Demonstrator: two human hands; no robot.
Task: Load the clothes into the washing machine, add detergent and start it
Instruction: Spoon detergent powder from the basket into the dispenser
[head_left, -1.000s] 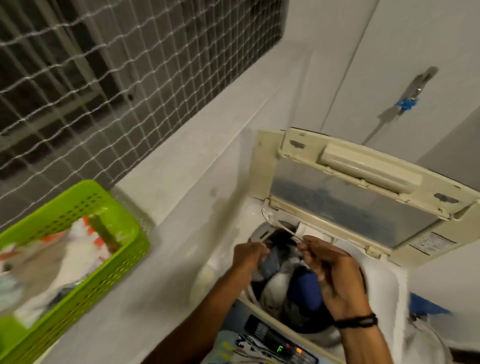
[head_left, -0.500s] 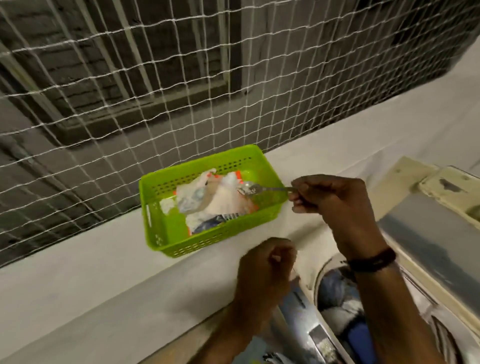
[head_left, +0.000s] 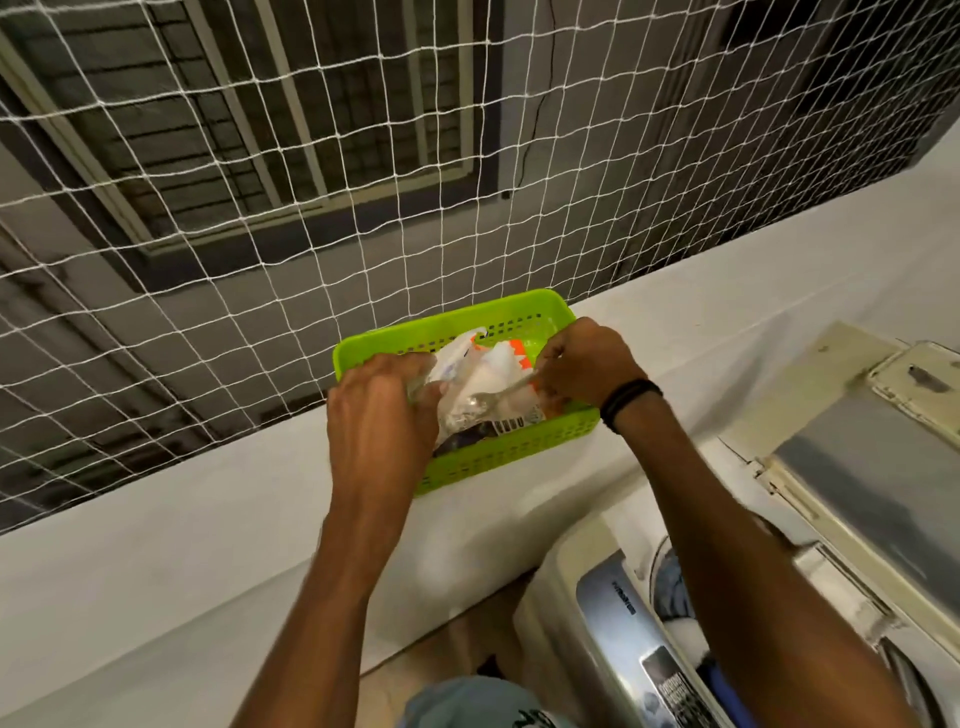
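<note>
1. White netting (head_left: 363, 208) closes off the opening behind, with a dim building wall and window beyond it.
2. Below the netting runs a white surface (head_left: 156, 519), and a lime-green basket (head_left: 498, 460) sits on it.
3. A crumpled white-and-orange detergent packet (head_left: 485, 371) lies inside the basket.
4. The left hand (head_left: 379, 415) reaches over the basket's near left corner, its fingers curled round the packet's left side.
5. The right hand (head_left: 587, 364), with a dark wristband (head_left: 631, 397), has its fingers pinched together on the handle of a metal spoon (head_left: 493, 395); the spoon's bowl lies against the packet.
6. At lower right stands the washing machine (head_left: 613, 613), just beside the surface, with its lid (head_left: 872, 493) raised.
7. Blue and white clothes (head_left: 675, 582) show inside the drum.
</note>
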